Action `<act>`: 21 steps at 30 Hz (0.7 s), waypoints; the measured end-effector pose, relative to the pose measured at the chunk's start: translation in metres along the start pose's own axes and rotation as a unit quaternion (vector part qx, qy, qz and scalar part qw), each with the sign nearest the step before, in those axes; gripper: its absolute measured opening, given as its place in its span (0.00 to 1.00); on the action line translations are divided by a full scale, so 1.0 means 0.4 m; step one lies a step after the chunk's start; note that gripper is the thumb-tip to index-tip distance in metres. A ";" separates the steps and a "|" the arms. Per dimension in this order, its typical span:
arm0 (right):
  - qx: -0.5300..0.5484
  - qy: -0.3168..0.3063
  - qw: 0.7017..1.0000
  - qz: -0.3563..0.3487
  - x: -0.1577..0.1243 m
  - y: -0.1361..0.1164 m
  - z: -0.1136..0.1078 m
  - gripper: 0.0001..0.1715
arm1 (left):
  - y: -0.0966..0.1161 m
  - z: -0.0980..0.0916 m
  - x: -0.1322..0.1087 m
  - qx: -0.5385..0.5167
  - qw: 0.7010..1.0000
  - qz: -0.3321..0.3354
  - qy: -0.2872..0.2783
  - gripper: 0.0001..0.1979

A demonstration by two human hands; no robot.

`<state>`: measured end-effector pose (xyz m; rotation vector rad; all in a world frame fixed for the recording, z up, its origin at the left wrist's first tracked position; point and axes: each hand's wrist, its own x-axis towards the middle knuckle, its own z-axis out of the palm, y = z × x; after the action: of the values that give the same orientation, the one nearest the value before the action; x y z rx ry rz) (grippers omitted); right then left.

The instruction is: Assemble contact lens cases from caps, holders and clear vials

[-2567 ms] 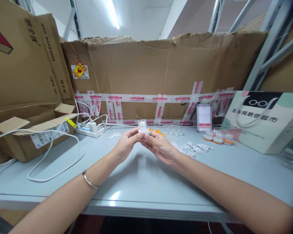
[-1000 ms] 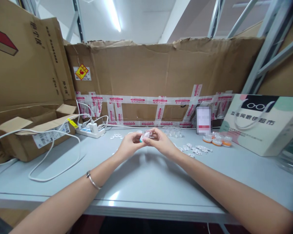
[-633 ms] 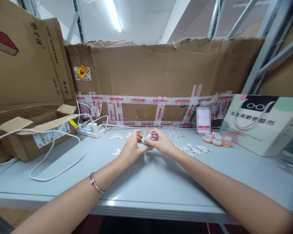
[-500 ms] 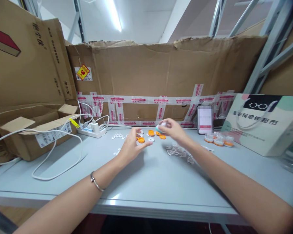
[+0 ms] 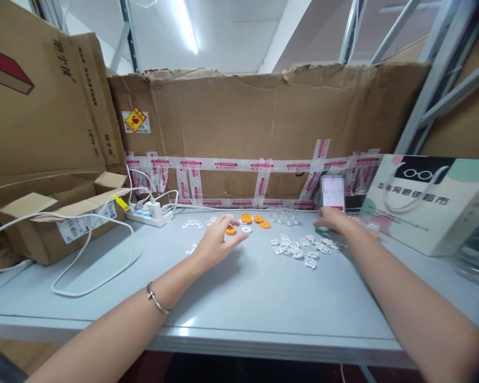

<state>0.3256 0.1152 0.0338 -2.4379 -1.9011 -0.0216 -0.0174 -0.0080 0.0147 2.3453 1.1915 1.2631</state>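
Note:
My left hand (image 5: 216, 239) rests over the table with thumb and fingers apart, holding nothing. Close to its fingertips lie an orange ring (image 5: 230, 231) and a white disc (image 5: 246, 229). More orange rings (image 5: 265, 225) sit just beyond. Over on the right, my right hand (image 5: 332, 219) has its fingers closed round the top of a small teal-rimmed round piece (image 5: 321, 230), low at the table surface. The hand covers most of that piece. Small clear-topped pieces with orange bases (image 5: 373, 232) stand beside this hand, partly hidden by it.
White openwork parts (image 5: 293, 247) are scattered mid-table, with clear caps (image 5: 283, 217) behind them. Small white pieces (image 5: 192, 224) lie left of the rings. A phone (image 5: 333, 192) leans at the back. A paper bag (image 5: 423, 205), power strip (image 5: 149, 214) and open carton (image 5: 56, 218) flank the area.
My right hand has carried the teal-rimmed piece from above the orange rings rightward to the clear-topped pieces, lowering it to the table. My left hand has stayed nearly in place.

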 end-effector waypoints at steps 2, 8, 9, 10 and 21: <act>-0.031 -0.006 0.999 -0.004 0.004 -0.001 0.004 0.12 | 0.005 -0.010 0.003 0.007 1.000 0.016 0.009 0.12; -0.097 0.058 0.994 -0.003 -0.003 -0.002 0.001 0.16 | 0.002 -0.072 0.032 0.070 0.991 0.022 0.112 0.09; -0.104 0.067 0.992 0.004 -0.005 0.000 0.001 0.16 | -0.004 -0.082 0.037 0.093 0.989 0.007 0.115 0.09; -0.109 0.075 0.991 0.013 -0.007 0.003 0.001 0.16 | -0.011 -0.091 0.042 0.116 0.987 -0.008 0.110 0.09; -0.053 0.162 0.985 -0.003 -0.030 -0.012 0.001 0.13 | -0.199 -0.162 0.060 0.264 0.955 -0.138 0.006 0.11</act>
<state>0.3180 0.1048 0.0330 -2.3147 -1.8036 -0.5010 -0.1044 0.0503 0.0263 2.3754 1.9826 0.9486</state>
